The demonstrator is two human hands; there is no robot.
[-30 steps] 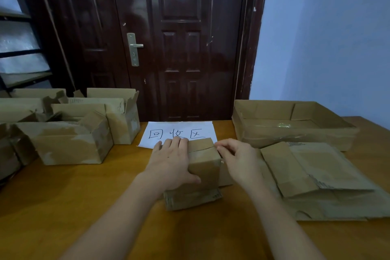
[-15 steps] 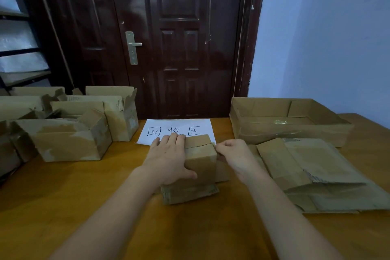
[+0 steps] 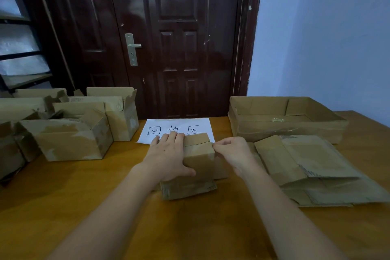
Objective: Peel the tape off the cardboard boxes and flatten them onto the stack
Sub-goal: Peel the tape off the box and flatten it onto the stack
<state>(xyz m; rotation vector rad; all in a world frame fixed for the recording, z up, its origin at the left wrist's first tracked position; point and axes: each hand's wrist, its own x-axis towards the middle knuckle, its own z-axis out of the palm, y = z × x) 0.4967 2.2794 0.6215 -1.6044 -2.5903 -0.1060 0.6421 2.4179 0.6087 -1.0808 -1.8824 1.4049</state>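
A: Left hand [image 3: 168, 157]?
B: Laid flat over the left side of the box [image 3: 199, 155], fingers straight on top, thumb pressed along the near face.

A: Right hand [image 3: 233, 152]?
B: Fingers curled, tips pinched at the box's top right edge. Looks like tape there; too small to be sure.

A: The box itself?
B: Between both hands on the table [image 3: 84, 196]. Top flaps closed, a seam showing. A flap juts out underneath on the near side.

A: The stack [image 3: 316, 173]?
B: Flattened cardboard just right of the right hand.

A: Farther out?
B: A tray [image 3: 285, 124] beyond the stack. Open boxes [image 3: 71, 135] well left of the left hand. A paper [image 3: 175, 127] with handwritten characters just beyond the fingers, partly under the box.
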